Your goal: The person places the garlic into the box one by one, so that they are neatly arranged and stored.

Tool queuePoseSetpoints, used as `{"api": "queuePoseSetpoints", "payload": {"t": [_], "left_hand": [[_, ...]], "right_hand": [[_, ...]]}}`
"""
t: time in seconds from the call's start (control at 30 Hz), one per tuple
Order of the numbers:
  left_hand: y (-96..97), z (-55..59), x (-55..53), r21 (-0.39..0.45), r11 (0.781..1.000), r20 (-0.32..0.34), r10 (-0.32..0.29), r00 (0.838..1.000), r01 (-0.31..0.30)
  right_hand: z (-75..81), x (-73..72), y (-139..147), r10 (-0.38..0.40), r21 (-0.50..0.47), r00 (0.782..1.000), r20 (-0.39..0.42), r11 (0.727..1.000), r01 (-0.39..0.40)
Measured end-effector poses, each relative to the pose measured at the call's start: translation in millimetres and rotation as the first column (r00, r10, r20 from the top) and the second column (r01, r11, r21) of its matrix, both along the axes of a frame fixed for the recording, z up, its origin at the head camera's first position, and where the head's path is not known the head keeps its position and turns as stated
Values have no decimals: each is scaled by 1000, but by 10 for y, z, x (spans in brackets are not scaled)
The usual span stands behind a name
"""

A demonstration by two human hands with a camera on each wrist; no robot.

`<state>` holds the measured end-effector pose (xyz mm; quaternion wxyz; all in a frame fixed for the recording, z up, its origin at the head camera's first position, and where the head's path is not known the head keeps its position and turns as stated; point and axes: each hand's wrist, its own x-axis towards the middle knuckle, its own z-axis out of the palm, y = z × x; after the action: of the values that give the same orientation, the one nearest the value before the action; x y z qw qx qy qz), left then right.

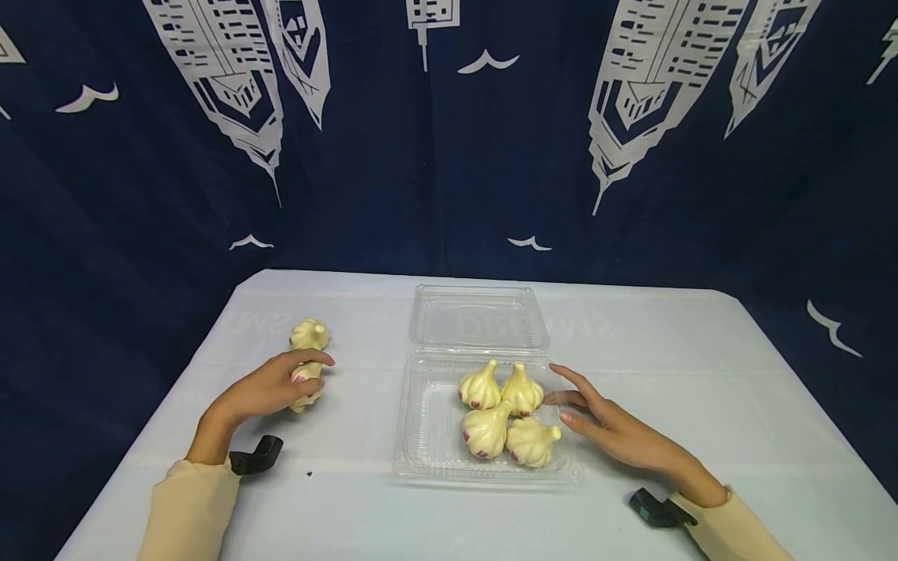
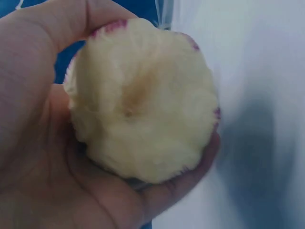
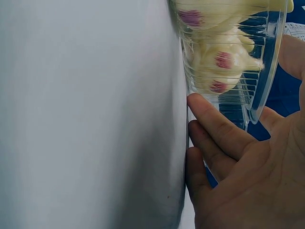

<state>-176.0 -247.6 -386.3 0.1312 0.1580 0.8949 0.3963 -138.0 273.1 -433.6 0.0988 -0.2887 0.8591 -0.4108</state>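
Observation:
My left hand (image 1: 276, 382) grips a garlic bulb (image 1: 306, 377) on the left of the table, thumb and fingers curled round it. Its pale, purple-flecked base (image 2: 143, 100) faces the left wrist camera. Just beyond it lies another garlic bulb (image 1: 309, 334). Several garlic bulbs (image 1: 486, 430) sit in the right part of an opened clear plastic clamshell box (image 1: 428, 421). At the right side of this box is my right hand (image 1: 617, 432), fingers extended and holding nothing. In the right wrist view its fingertips (image 3: 200, 102) are beside the ribbed box wall, near the tabletop.
The clear lid (image 1: 480, 318) lies folded back on the far side of the box. A white cloth covers the table (image 1: 673, 366). Behind it hangs a dark blue curtain (image 1: 435, 171) with white prints. A small dark speck (image 1: 309, 473) lies near the left wrist.

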Motion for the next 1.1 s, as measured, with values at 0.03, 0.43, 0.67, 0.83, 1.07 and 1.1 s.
{"api": "queuePoseSetpoints", "payload": {"t": [0.03,0.43,0.67,0.83,1.07,1.1], "left_hand": [[28,20,6,5,1000,-13,4,1000,-4],[478,175,-35,92,989,-189,-95,977,114],[753,253,-63,120,982,-252,-112,961,146],[901,298,-70,151,973,-248,-134,959,175],[1064,287,-97,167,966,-239,-157,958,199],[1089,287,-99,167,964,-241,-162,957,205]], "right_hand": [[-2,-2,-2,0,1,1000,-2,1000,0],[-8,-6,6,3,-6,1000,11,1000,-3],[-6,-6,6,5,-1,1000,4,1000,-5],[-1,-4,6,6,-1,1000,6,1000,-6],[-8,-5,10,1,-4,1000,10,1000,0],[-6,-3,10,-1,-1,1000,8,1000,1]]}}
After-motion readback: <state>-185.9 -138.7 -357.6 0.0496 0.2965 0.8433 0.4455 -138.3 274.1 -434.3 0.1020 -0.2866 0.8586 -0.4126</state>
